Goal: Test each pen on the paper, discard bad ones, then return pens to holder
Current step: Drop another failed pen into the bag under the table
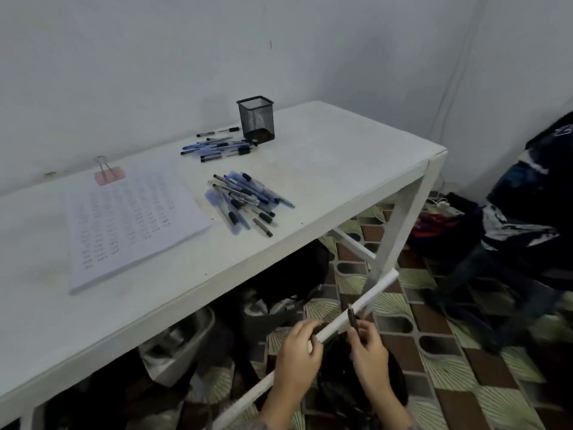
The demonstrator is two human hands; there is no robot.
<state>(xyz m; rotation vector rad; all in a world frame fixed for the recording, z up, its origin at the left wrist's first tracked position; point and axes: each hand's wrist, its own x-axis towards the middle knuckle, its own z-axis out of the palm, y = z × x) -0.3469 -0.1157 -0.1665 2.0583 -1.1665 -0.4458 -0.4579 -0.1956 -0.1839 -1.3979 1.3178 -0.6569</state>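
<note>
Black pen (353,318) stands pinched in the right hand (369,352), near, below the table (325,169) edge. The left hand (297,349) curls beside it, its hold unclear. Lift the pen far-left to the paper (130,225) and scribble lightly.

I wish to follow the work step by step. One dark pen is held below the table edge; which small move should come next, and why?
Probably lift the pen up to the paper and scribble. The right hand pinches it off the table, the left hand close beside, and the written sheet lies well away from it.
</note>
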